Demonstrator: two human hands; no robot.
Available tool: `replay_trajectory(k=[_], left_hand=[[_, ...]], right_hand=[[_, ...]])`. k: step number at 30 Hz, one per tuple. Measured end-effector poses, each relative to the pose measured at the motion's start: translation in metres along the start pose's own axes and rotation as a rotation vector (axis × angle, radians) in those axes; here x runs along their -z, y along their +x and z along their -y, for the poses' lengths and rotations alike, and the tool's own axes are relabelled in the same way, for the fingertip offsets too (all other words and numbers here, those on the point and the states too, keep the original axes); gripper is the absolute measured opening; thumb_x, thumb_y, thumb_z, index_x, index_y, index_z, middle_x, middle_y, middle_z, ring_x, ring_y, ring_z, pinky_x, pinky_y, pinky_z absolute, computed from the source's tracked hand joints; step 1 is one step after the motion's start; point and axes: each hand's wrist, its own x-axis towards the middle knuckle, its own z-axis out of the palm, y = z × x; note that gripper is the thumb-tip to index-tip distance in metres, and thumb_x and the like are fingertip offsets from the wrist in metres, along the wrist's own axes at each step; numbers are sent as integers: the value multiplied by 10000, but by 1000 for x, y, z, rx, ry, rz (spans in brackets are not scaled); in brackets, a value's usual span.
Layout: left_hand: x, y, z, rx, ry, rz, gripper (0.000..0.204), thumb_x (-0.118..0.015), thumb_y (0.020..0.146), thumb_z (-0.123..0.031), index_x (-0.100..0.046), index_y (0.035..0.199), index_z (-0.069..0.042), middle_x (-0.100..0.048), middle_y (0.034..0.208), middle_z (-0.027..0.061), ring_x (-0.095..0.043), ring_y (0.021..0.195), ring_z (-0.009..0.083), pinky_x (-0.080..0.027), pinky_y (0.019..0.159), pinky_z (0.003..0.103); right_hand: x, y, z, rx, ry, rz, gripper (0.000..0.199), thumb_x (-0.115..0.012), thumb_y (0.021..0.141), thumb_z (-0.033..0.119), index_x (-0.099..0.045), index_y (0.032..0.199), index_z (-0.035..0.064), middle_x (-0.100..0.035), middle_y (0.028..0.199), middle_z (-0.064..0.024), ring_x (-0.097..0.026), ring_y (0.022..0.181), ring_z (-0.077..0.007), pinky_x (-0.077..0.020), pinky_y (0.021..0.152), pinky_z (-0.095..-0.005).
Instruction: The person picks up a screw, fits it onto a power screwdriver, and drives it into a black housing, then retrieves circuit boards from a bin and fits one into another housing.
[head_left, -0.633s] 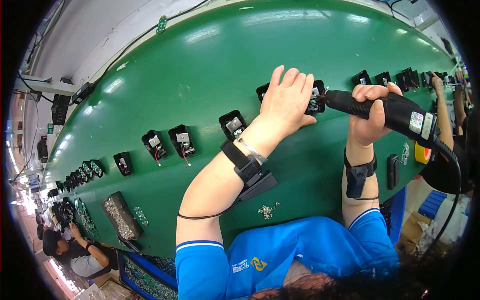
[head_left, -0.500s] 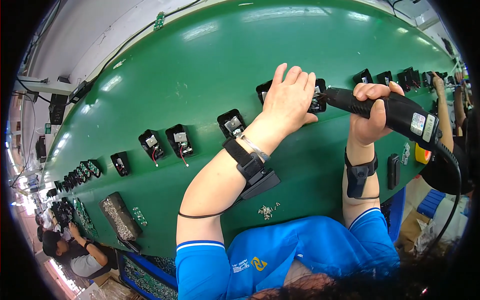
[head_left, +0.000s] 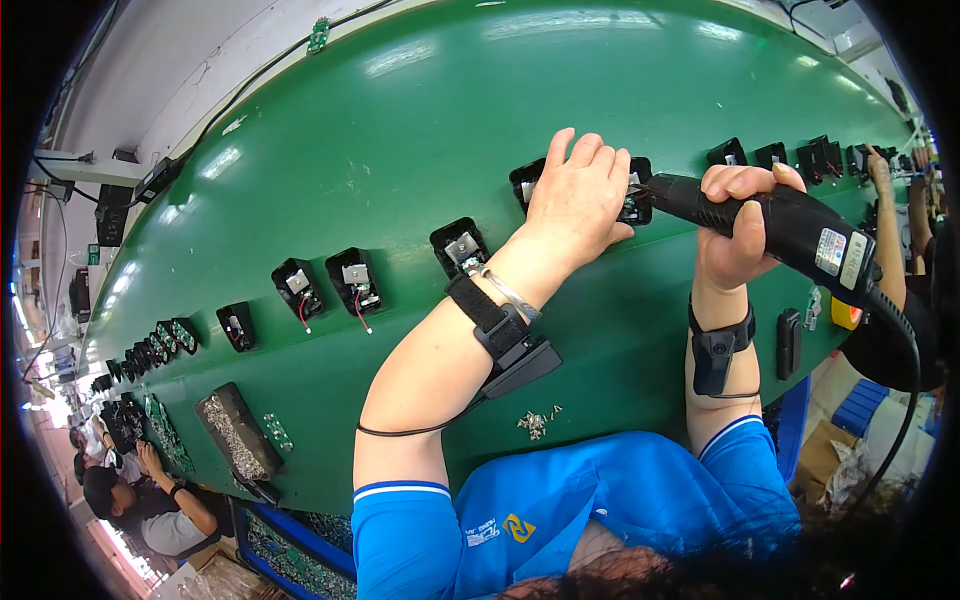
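My right hand (head_left: pixel 742 225) is wrapped round a black corded electric screwdriver (head_left: pixel 800 232). The driver's nose points left, with its tip at the inside of a black plastic housing (head_left: pixel 641 210). My left hand (head_left: pixel 575 195) lies over that housing's left part, index finger at its far edge and thumb at its near edge, bracing it. Under the left fingers, a second black housing (head_left: pixel 524 180) shows only in part. Beside my left wrist stands another open housing (head_left: pixel 460 247) with a metal plate inside. The screw, if any, at the driver's tip is too small to make out.
More housings (head_left: pixel 354 280), some with red wires, line the green table (head_left: pixel 420 140) to the left and right. Loose screws (head_left: pixel 535 425) lie near my body. A screw-filled tray (head_left: pixel 238 430) and circuit boards (head_left: pixel 165 430) are at left. Co-workers sit at both ends.
The housings left of my hands have shifted slightly leftward in the picture. The screwdriver and my right hand have moved slightly left; my left hand keeps its place.
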Motion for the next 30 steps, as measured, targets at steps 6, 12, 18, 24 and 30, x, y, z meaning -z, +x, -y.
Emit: replay_trajectory(k=[6,12,18,24,30], left_hand=[[-2,3,3,-5,2,20,641,-746,477,-268,-478,998,-8,-515,910,93,-441,981,242,-276,913,412],[-7,2,6,-31,59,-7,577,-748,462,-323,-529,898,-14,-543,819,65,-460,941,208,-266,917,391],[-4,0,4,-14,29,41,627,-760,429,-290,-510,943,-32,-537,859,79,-468,946,233,-287,901,412],[-5,-3,9,0,96,-77,591,-751,433,-326,-518,882,-22,-532,841,69,-462,924,212,-275,908,409],[56,-55,-25,-120,-176,19,364,-680,565,-228,-550,867,-72,-512,805,47,-454,865,233,-322,831,390]], right_hand=[[2,-3,-5,-25,44,92,311,-541,726,125,-398,994,61,-471,697,-57,-466,599,-167,-400,559,-320],[2,-6,-10,-59,57,120,263,-546,725,99,-402,942,62,-469,699,-67,-467,590,-171,-411,558,-317],[4,-7,-12,-82,104,115,262,-508,724,45,-402,963,50,-470,699,-73,-461,589,-167,-410,572,-324],[-7,-1,-3,-138,-20,8,360,-463,708,-5,-381,1058,17,-499,736,-88,-463,594,-173,-411,615,-351],[32,0,67,-147,239,-5,380,-515,732,200,-420,1058,30,-488,754,-46,-412,605,-144,-315,579,-276]])
